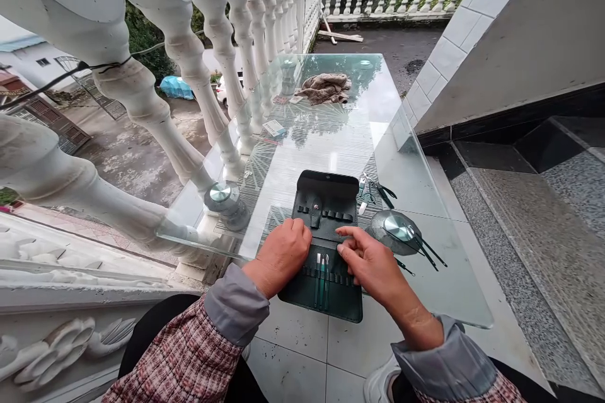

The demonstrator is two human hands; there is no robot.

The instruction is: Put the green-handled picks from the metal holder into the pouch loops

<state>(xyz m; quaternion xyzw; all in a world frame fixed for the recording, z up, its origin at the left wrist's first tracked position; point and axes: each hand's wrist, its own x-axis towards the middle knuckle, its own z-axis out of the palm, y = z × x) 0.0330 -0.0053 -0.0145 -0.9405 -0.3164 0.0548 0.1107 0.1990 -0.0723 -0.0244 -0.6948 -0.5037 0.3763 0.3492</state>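
One unfolded black leather-like case point(326, 240) lies on a clear glass counter point(456, 289), its lower end reaching past the near edge. Three slim green-handled tools with silver tips point(322, 280) stand side by side in its lower panel. Right of the case lie at least two long thin dark tools point(432, 253); beyond its upper right corner is a cluster of silver and black-handled metal clippers point(377, 192), too small to count surely. Far beyond the case sit one crumpled brown cloth point(326, 88) and one small blue-and-white card-like item point(274, 128).

The case looks matte, with dark loops across both panels and a snap-studded strap on the upper one.

The left hand point(282, 253) is knuckles-up, fingers curled at the case's left edge; what its grip clasps is hidden. The right hand point(371, 261) bends inward over the case's right side, thumb and forefinger near each other; I cannot tell whether its grip pinches anything.
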